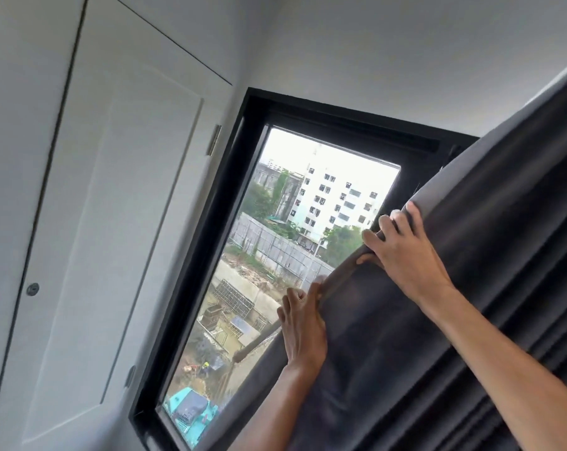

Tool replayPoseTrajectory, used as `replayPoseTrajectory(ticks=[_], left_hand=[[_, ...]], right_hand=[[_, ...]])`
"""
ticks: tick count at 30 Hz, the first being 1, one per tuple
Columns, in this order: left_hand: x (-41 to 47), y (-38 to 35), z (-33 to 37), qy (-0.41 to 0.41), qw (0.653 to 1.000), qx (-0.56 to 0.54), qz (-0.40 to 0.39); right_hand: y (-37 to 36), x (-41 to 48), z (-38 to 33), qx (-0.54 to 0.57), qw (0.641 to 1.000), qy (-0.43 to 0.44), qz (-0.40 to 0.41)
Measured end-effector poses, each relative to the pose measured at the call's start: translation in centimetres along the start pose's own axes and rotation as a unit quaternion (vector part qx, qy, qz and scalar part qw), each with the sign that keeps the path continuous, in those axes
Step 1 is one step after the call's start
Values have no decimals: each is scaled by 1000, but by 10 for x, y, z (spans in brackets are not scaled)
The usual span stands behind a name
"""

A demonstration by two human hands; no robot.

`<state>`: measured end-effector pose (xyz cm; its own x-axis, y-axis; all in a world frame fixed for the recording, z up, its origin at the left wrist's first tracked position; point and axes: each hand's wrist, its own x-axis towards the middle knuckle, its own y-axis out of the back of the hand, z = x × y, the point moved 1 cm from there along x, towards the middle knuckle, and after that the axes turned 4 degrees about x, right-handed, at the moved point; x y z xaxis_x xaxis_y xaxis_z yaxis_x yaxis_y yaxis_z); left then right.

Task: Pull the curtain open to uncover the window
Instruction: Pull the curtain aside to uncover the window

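Note:
A dark grey curtain (471, 255) hangs in folds over the right part of a black-framed window (240, 177). The left pane is uncovered and shows buildings and a building site outside. My right hand (402, 249) grips the curtain's leading edge high up, fingers curled round the hem. My left hand (303, 323) holds the same edge lower down, with its fingers wrapped over the fabric. The window's right side is hidden behind the curtain.
A white panelled door (113, 206) with a hinge (214, 139) stands in the wall left of the window. White wall and ceiling fill the upper part of the view.

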<state>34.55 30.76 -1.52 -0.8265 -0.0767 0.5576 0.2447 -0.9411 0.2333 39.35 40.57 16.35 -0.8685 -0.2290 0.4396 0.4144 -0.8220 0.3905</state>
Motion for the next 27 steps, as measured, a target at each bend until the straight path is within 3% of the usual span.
replayPoseTrajectory(ticks=[10,15,27], left_hand=[[-94,-51,94,-29,999,-11,-42],[-147,-76,150,-15,992,-48,-114],[-241,-139,264,-110,970,-108,-190]], right_hand=[[-9,-132,82,-8,997,-61,-41],[-18,-201,131,-34,991,-90,-90],[-31,-349,239,-69,973,-155,-158]])
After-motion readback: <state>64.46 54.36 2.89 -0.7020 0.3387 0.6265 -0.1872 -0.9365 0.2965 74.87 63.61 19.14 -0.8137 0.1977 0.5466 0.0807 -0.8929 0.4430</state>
